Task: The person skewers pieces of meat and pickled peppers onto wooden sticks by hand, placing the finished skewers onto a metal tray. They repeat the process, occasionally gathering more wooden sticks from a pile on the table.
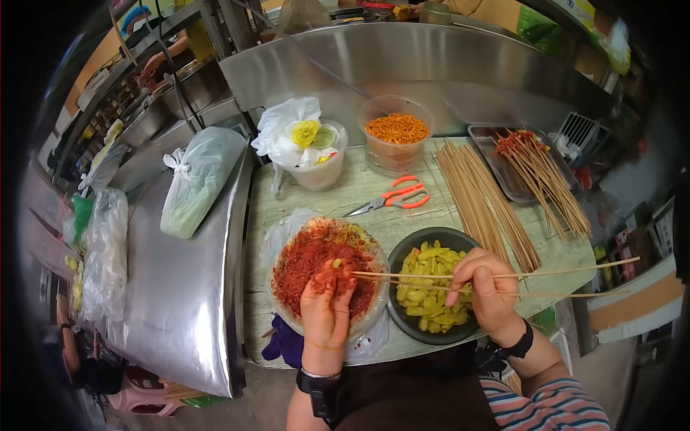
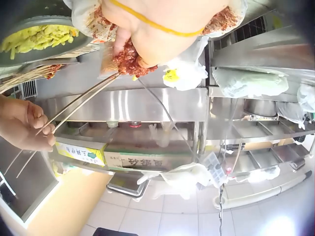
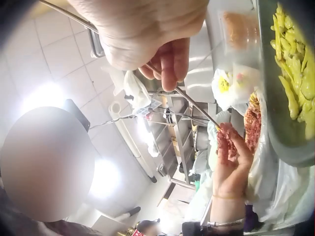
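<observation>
Over a bowl of red seasoned meat (image 1: 287, 263), the left hand (image 1: 325, 312) pinches a red-coated clump (image 2: 129, 60) at the tips of two thin sticks. The right hand (image 1: 490, 293) grips these sticks (image 1: 560, 272) farther along, their free ends spread apart to the right. In the left wrist view the right hand (image 2: 27, 123) has its fingers curled round them. Below the sticks is a dark bowl of yellow-green peppers (image 1: 431, 291), partly covered by the right hand. The right wrist view shows the left hand (image 3: 231, 172) with red coating on its fingers.
Orange-handled scissors (image 1: 408, 194) lie behind the bowls. Farther back are a tub of orange shreds (image 1: 397, 129) and a bagged tub (image 1: 320, 172). Loose sticks (image 1: 489, 205) and a tray (image 1: 516, 188) with loaded skewers lie right; a metal surface (image 1: 180, 287) stands left.
</observation>
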The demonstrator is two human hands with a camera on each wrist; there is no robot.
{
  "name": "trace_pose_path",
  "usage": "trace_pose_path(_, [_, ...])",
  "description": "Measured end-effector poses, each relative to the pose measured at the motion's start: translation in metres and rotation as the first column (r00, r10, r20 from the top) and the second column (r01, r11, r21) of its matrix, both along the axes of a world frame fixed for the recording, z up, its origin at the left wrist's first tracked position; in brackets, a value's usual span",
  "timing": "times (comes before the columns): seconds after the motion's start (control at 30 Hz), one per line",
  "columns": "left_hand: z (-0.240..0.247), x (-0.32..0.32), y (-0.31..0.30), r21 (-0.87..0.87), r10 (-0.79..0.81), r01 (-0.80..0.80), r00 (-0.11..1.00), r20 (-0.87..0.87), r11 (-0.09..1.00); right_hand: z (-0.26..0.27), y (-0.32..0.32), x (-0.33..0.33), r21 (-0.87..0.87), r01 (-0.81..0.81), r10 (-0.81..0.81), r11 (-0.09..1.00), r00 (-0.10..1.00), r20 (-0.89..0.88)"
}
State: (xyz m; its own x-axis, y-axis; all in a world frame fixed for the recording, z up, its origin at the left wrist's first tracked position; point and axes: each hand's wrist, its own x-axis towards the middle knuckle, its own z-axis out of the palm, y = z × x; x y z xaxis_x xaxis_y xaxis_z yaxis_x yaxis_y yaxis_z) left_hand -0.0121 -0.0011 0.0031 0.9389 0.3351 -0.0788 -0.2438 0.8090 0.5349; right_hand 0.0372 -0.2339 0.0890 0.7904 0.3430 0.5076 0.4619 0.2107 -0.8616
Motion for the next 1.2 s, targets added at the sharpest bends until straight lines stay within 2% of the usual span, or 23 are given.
trace_pose_path(0.07, [-0.001,-0.001,0.001,0.003,0.028,-0.028,1.000,-0.014,1.000,0.001,0.003,0.000,-0.021,-0.020,0.020,1.000,0.999,0.031])
trace_pose_path(0.13, [-0.002,-0.001,0.001,-0.007,0.033,-0.033,0.999,-0.015,0.999,-0.001,0.005,0.000,-0.107,0.005,0.014,0.994,0.986,0.169])
trace_pose_path(0.23, [-0.002,0.000,0.001,-0.005,0.046,-0.046,0.998,-0.040,0.999,0.005,0.009,-0.005,-0.171,0.006,0.036,0.985,0.970,0.241])
trace_pose_path(0.57, [-0.006,-0.001,0.003,-0.035,0.042,-0.043,0.999,-0.029,0.998,-0.008,0.019,-0.008,-0.146,-0.009,0.054,0.989,0.949,0.311])
trace_pose_path(0.77, [-0.005,-0.002,0.002,-0.054,0.068,-0.070,0.997,-0.038,0.996,-0.016,0.021,-0.007,-0.160,0.003,0.064,0.987,0.908,0.415])
trace_pose_path(0.87, [-0.007,-0.002,0.004,-0.097,0.043,-0.043,0.999,-0.006,0.994,-0.019,0.022,-0.007,-0.157,-0.004,0.066,0.988,0.917,0.394])
trace_pose_path(1.2, [-0.016,-0.002,0.013,-0.330,-0.054,0.052,0.999,0.003,0.942,-0.021,0.025,-0.003,-0.201,-0.034,0.136,0.979,0.844,0.519])
